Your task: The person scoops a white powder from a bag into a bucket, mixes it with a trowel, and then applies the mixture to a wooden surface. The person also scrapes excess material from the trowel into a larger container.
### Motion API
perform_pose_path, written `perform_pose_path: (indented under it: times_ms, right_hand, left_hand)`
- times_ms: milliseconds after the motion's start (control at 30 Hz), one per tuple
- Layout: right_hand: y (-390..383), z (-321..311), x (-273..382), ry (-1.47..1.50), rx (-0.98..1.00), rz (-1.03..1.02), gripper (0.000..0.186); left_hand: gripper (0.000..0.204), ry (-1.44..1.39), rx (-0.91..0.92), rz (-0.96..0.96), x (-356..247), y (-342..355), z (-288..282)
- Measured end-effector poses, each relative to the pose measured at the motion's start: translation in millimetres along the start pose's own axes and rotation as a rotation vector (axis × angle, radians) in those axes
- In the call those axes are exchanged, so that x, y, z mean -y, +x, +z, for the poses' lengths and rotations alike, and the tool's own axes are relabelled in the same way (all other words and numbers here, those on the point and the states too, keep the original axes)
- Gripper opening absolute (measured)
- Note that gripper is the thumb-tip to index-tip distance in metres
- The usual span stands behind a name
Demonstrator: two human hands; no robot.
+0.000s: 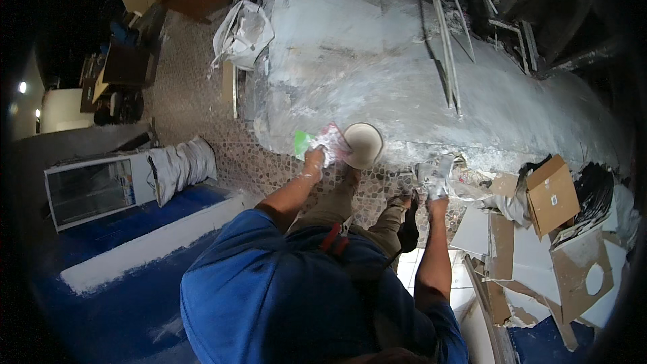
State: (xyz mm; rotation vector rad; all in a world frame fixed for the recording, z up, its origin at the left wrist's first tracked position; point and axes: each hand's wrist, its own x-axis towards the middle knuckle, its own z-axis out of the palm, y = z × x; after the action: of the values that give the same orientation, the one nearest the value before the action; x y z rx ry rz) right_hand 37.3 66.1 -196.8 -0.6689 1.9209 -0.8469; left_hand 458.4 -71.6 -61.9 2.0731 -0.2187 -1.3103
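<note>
My left hand grips a crumpled plastic bag with green, white and reddish parts. White residue shows on the bag and on my fingers. Right beside the bag stands a round, off-white bucket with a pale inside; its contents are hard to make out. Farther right, my right hand is closed on a crumpled, whitish-grey piece of plastic, held by the edge of the grey, smeared surface. My right fingers are partly hidden by it.
A white sack sits at the far left of the grey surface. Long metal profiles lie across its far right. Cardboard and board scraps pile up on the right. A white glass-fronted cabinet lies left, near a rolled white sack. Pebble-patterned floor runs between.
</note>
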Motion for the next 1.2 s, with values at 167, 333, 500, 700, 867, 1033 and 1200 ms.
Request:
perform_pose_path:
  times_ms: [167, 333, 500, 700, 867, 1033, 1200]
  right_hand:
    - [-7, 63, 42, -0.129, 0.123, 0.08, 0.013]
    - [-9, 158, 79, 0.096, 0.16, 0.231, 0.026]
    - [-26, 180, 111, 0.352, 0.2, 0.413, 0.021]
    - [18, 173, 29, -0.209, 0.401, -0.148, 0.011]
    - [48, 137, -38, -0.825, -0.048, -0.419, 0.012]
    - [51, 147, -55, -0.638, 0.283, -0.367, 0.025]
    - [37, 190, -18, 0.146, 0.267, -0.064, 0.039]
  left_hand:
    - [0.034, 0.074, -0.032, -0.071, 50, 119, -58]
    - [0.025, 0.642, -0.223, 0.008, 122, 239, -157]
    - [0.03, 0.53, -0.146, -0.145, 111, 209, -159]
    - [0.046, 0.627, -0.208, 0.007, 79, 198, -126]
    - [0.063, 0.757, -0.215, 0.477, 22, 147, -70]
    - [0.081, 0.599, 0.34, 0.598, -35, 97, -12]
    - [0.088, 0.708, 0.688, 0.335, -31, 113, 38]
